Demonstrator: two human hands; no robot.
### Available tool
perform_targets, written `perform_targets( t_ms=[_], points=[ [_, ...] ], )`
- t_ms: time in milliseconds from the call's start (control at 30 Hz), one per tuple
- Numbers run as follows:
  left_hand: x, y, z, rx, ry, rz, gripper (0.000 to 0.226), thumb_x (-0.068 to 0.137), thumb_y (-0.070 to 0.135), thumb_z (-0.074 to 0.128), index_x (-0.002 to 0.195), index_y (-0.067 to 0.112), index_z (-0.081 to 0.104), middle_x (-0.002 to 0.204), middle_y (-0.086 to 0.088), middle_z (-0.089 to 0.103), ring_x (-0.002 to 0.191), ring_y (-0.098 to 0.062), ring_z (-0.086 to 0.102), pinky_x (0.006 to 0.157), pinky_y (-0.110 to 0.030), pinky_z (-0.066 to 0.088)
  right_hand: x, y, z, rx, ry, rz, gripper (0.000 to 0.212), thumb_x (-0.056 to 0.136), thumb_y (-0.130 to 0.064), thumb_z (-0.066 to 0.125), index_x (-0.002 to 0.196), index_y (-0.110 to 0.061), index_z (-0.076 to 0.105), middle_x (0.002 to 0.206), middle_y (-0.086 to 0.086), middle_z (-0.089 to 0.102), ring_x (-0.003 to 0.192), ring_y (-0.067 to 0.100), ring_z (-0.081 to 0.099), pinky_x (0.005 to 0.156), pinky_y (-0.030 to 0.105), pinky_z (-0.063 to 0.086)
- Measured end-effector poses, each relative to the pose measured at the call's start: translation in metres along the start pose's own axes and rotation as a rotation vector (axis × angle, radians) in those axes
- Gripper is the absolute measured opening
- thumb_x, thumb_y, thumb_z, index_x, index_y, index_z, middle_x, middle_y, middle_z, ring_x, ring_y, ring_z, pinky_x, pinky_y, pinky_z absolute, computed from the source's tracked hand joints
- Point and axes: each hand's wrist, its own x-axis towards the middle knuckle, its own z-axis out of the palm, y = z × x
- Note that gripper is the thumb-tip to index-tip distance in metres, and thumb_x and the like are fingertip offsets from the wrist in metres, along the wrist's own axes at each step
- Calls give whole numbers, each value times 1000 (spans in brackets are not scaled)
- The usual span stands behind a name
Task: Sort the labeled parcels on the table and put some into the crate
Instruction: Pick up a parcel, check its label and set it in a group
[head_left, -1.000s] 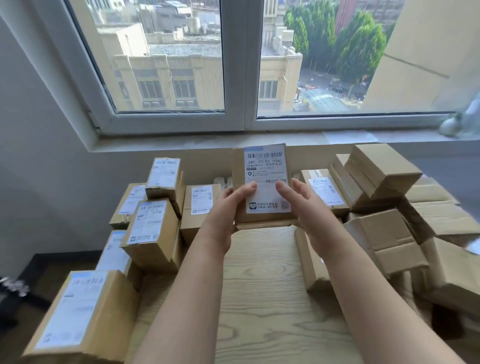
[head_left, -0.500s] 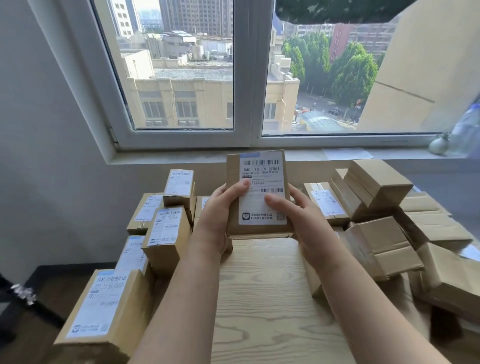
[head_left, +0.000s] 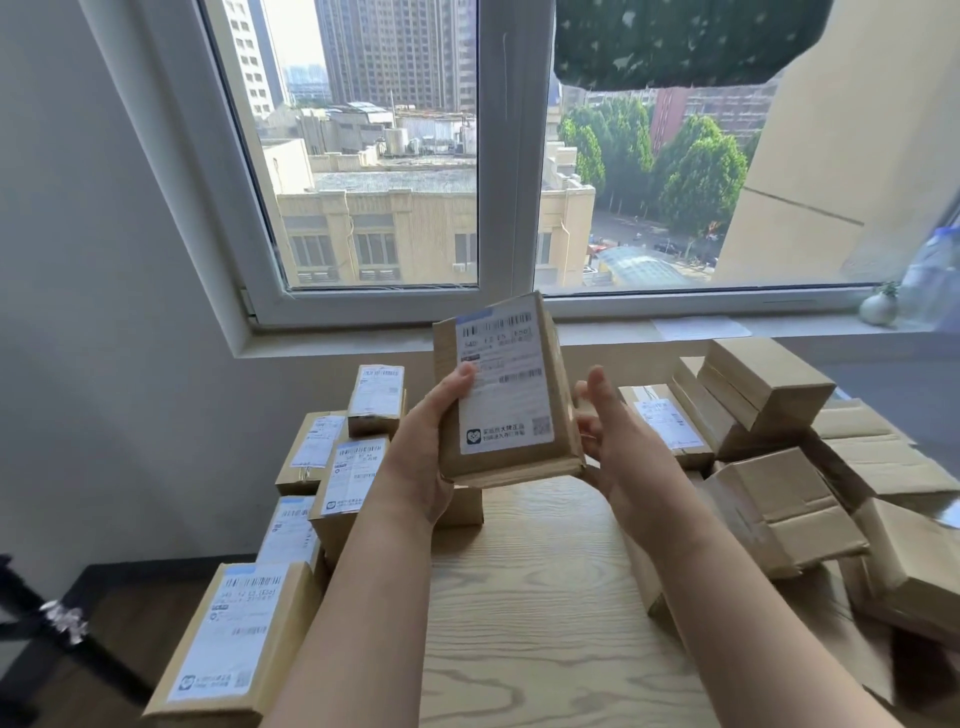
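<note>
Head: parcel (head_left: 506, 395) between hands (head_left: 421, 457) (head_left: 618, 447)

Held parcel (head_left: 558, 395): brown kraft card. Its label (head_left: 501, 395) is white, printed with black barcodes and text, with a pale blue strip along the top edge. Left-hand parcels (head_left: 291, 618): the same brown, with white labels printed in black. Right-hand parcels (head_left: 779, 499): plain brown faces. Surface (head_left: 535, 597): pale blond wood with darker wavy grain. Window frame (head_left: 511, 156): white. Hanging cloth (head_left: 675, 41): dark green, flecked with small pale marks. Bottle (head_left: 930, 275) on the sill: blurred, seemingly bluish.
</note>
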Motion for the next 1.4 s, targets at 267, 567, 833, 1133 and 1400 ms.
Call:
perform_targets(
  t_ms=[267, 567, 833, 1133, 1400],
  points=[
    [5, -3, 1, 265, 203, 117, 42, 96, 29, 67, 136, 23, 57, 109, -3, 73, 91, -20, 72, 65, -33, 57, -4, -9, -1, -64, 149, -108, 48, 91, -29, 74, 136, -23, 59, 115, 4, 73, 106, 17, 71, 97, 40, 56],
    [-6, -2, 23, 414, 56, 71, 88, 65, 60, 79, 143, 32, 51, 126, 3, 69, 111, -18, 69, 83, -46, 60, -9, -9, 3, -105, 69, -172, 52, 86, -26, 81, 133, -31, 61, 116, 5, 73, 104, 17, 73, 88, 36, 58],
    [-11, -3, 23, 364, 21, 106, 31, 83, 45, 72, 113, 37, 73, 113, 6, 76, 112, -20, 68, 99, -48, 51, -20, -16, 3, -83, -170, -49, 33, 95, -37, 64, 127, -31, 67, 120, 3, 74, 112, 24, 70, 88, 44, 56],
    [-12, -2, 22, 312, 37, 115, 42, 69, 47, 77, 109, 34, 76, 114, 2, 76, 118, -29, 66, 108, -59, 45, -23, -20, 6, -54, -154, -93, 29, 93, -29, 68, 121, -26, 72, 111, 5, 76, 94, 18, 71, 62, 22, 53],
    [-6, 0, 18, 217, 13, 89, 54, 72, 50, 80, 121, 27, 74, 129, -8, 70, 125, -34, 62, 111, -59, 43, -15, -15, 3, -90, -46, -21, 61, 84, -72, 60, 129, -31, 65, 120, -3, 73, 110, 16, 69, 90, 38, 54]
  ],
)
